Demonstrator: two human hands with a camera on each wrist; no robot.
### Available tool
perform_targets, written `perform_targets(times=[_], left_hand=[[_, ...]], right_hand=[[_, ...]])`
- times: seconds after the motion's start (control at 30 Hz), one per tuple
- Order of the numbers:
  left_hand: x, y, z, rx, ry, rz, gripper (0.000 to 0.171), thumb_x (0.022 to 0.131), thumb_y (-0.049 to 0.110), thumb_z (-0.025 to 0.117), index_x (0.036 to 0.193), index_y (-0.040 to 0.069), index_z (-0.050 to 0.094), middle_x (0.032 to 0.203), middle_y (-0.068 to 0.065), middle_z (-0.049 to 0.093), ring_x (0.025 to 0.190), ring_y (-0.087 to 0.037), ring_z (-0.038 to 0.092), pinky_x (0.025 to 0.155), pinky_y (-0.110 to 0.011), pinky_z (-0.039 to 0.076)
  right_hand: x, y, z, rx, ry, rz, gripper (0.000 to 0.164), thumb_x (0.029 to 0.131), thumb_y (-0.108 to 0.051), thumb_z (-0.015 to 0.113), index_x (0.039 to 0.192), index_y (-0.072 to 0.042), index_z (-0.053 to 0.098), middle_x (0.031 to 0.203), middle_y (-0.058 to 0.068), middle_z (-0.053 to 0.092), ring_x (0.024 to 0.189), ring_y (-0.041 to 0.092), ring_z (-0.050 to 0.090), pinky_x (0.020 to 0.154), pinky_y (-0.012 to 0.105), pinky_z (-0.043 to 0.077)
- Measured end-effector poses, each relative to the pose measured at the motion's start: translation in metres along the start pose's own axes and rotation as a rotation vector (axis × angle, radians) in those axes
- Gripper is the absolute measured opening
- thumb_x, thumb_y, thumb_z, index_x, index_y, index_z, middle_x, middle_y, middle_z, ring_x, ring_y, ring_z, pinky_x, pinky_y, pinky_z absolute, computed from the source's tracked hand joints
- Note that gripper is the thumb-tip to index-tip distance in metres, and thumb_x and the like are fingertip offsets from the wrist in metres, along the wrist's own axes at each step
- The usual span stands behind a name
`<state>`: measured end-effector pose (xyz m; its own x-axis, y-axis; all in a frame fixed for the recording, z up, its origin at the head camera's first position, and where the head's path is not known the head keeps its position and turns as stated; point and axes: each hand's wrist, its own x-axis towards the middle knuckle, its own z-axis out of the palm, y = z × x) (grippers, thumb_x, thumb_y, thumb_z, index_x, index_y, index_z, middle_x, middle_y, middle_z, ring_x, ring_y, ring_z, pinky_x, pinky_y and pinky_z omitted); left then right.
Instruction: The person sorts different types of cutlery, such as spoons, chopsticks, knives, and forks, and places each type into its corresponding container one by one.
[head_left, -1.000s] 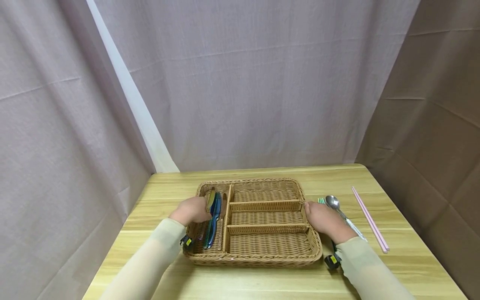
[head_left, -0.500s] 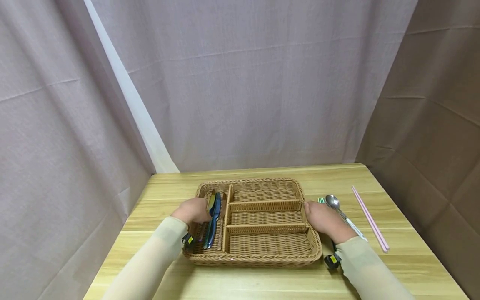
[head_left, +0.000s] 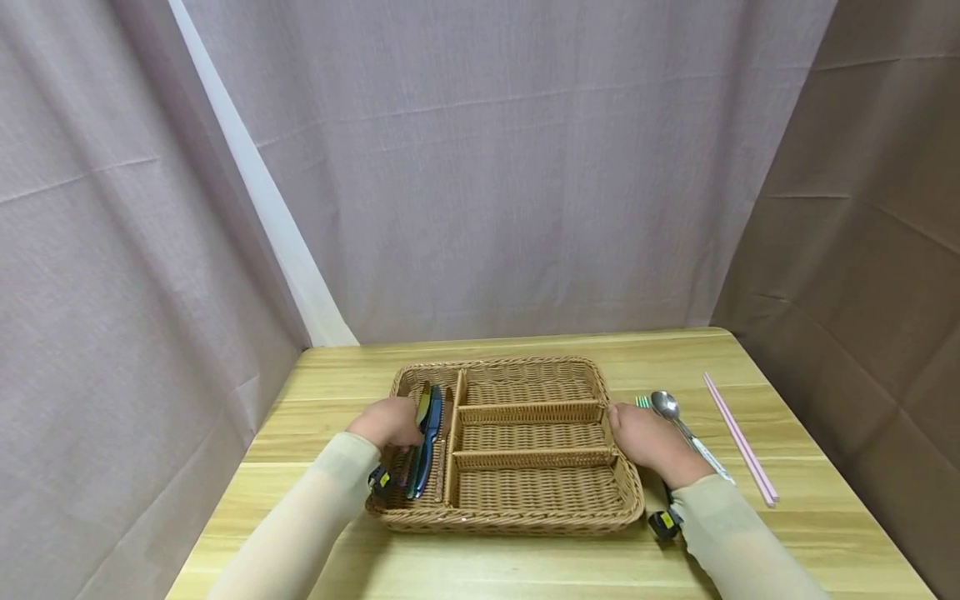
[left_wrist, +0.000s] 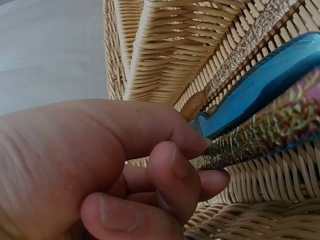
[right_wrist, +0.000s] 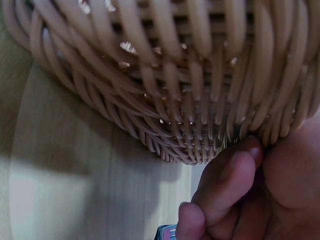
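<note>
A wicker cutlery basket (head_left: pixel 517 523) with dividers stands on the table. My left hand (head_left: pixel 386 422) reaches into its long left compartment. Between thumb and fingers it pinches a knife by its embossed, rainbow-coloured handle (left_wrist: pixel 272 122), near where the blade starts. Right beside it lies a knife with a smooth blue handle (left_wrist: pixel 265 82). A copper-coloured knife (left_wrist: pixel 247 45) with a patterned handle lies along the divider. My right hand (head_left: pixel 648 437) holds the basket's right rim, fingers curled against the outer wicker wall in the right wrist view.
To the right of the basket, a spoon (head_left: pixel 665 405) and a green-tined fork (head_left: pixel 642 402) lie partly behind my right hand. Pink chopsticks (head_left: pixel 742 437) lie farther right. Curtains (head_left: pixel 525 183) enclose the table's back and sides.
My left hand has shifted slightly to the right inside the compartment, and the knife in it has moved a little. My right hand and the basket have stayed in place.
</note>
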<state>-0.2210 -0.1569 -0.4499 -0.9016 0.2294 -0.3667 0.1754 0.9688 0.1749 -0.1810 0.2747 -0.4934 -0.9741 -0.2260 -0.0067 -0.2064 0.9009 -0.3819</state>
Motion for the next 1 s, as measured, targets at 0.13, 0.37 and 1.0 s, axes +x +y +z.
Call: perform_targets(times=[0.13,0.37,1.0], left_hand=[[-0.0008,0.0020,-0.0009,-0.016,-0.008,-0.002,0.028,0.093,0.016,0.078,0.067,0.014,0.071,0.066,-0.003,0.073,0.051,-0.014,0.054,0.051,-0.030,0.041],[-0.0005,0.0043,0.0003,-0.051,-0.028,-0.007,0.031,0.096,0.016,0.077,0.065,0.014,0.068,0.064,-0.002,0.072,0.048,-0.013,0.049,0.050,-0.030,0.040],[0.0087,0.0047,0.0086,-0.017,-0.045,-0.021,0.034,0.094,0.014,0.077,0.060,0.013,0.070,0.058,0.001,0.070,0.042,-0.009,0.044,0.050,-0.028,0.043]], right_hand=[[0.0005,-0.0010,-0.0006,-0.002,-0.006,0.002,0.051,0.120,-0.021,0.031,0.129,0.013,0.068,0.125,0.036,0.070,0.118,0.056,0.068,0.105,0.068,0.052],[0.0028,-0.0003,-0.0007,-0.004,-0.013,0.002,0.052,0.120,-0.021,0.031,0.127,0.012,0.069,0.124,0.036,0.071,0.117,0.055,0.068,0.105,0.068,0.052],[0.0010,-0.0023,-0.0006,0.002,-0.014,0.005,0.051,0.120,-0.021,0.031,0.125,0.013,0.069,0.123,0.036,0.071,0.117,0.056,0.069,0.105,0.068,0.052]])
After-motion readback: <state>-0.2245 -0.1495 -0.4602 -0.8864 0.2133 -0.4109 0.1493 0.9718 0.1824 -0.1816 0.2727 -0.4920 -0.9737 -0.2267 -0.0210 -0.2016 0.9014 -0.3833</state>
